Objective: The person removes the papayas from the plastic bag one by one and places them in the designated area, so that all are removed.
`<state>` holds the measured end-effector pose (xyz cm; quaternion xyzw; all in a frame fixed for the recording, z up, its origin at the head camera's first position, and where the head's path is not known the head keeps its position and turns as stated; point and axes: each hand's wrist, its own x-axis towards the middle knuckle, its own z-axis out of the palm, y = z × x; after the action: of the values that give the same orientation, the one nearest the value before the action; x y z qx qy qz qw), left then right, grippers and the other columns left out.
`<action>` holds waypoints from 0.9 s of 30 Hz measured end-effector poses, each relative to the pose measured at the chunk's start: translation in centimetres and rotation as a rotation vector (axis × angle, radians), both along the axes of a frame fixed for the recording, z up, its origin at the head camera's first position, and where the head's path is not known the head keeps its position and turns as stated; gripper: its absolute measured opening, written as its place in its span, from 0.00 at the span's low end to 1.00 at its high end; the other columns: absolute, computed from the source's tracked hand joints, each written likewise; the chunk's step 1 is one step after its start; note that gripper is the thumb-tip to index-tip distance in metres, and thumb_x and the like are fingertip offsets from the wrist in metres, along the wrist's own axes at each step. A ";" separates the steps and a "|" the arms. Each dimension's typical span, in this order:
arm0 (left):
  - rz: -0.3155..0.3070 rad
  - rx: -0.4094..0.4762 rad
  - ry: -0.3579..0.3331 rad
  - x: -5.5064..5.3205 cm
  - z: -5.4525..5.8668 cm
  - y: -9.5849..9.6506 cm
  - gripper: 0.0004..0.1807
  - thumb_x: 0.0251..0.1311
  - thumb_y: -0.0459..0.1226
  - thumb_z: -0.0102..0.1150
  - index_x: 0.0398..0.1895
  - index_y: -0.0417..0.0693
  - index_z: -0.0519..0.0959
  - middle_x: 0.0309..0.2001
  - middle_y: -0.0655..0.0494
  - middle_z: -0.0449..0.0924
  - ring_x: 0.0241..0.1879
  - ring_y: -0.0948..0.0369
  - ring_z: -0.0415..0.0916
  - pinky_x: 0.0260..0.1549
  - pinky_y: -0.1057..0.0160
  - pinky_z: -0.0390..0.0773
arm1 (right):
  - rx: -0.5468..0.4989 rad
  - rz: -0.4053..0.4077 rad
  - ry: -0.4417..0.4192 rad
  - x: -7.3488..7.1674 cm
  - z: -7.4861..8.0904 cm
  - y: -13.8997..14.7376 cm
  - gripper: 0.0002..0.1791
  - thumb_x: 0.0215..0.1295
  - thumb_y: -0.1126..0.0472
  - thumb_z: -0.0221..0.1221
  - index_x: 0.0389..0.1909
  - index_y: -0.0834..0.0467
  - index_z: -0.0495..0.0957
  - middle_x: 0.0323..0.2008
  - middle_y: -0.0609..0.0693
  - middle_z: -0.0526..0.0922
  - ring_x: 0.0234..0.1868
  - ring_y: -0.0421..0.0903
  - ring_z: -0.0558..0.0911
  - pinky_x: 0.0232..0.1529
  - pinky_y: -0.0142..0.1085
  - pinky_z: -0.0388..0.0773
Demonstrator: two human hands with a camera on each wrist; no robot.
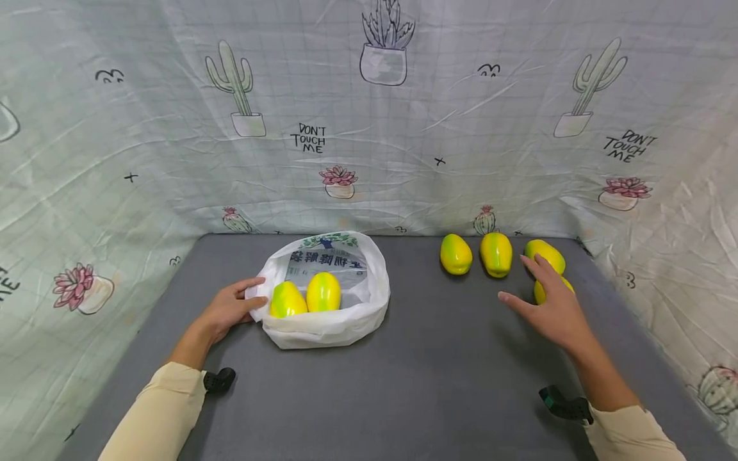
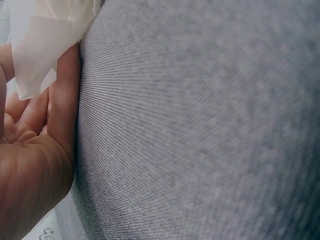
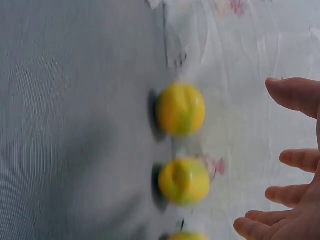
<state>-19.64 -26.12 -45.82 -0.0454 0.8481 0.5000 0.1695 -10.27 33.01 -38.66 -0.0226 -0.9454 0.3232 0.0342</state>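
Observation:
A white plastic bag stands with its mouth spread wide, with two yellow-green mangoes inside, a left mango and a right mango. My left hand pinches the bag's left rim between thumb and fingers; the left wrist view shows the white plastic among the fingers, low against the table. On the right, my right hand hovers with fingers spread and nothing in it. It partly covers a near mango and overlaps the edge of another mango behind.
Two more mangoes, one at the left and one beside it, lie near the back edge of the grey table. A pale cactus-print curtain hangs behind and along both sides.

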 end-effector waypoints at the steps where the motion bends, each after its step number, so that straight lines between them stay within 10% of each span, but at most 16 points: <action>1: -0.001 0.002 0.001 0.0 0.0 0.0 0.39 0.73 0.44 0.62 0.82 0.45 0.59 0.71 0.31 0.67 0.48 0.60 0.78 0.42 0.68 0.83 | -0.014 0.008 0.001 0.0 0.1 -0.5 0.54 0.69 0.38 0.65 0.85 0.56 0.48 0.85 0.65 0.40 0.81 0.75 0.46 0.68 0.78 0.51; 27: 0.001 0.020 0.004 0.0 0.0 0.1 0.39 0.72 0.44 0.62 0.82 0.46 0.59 0.72 0.32 0.67 0.48 0.60 0.79 0.44 0.66 0.84 | -0.066 0.141 0.024 -0.5 -0.2 -7.6 0.52 0.66 0.40 0.68 0.84 0.51 0.54 0.86 0.57 0.45 0.82 0.69 0.51 0.72 0.74 0.53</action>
<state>-19.67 -26.03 -45.80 -0.0432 0.8432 0.5088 0.1682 -10.76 25.37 -38.90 0.0469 -0.9330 0.3562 0.0216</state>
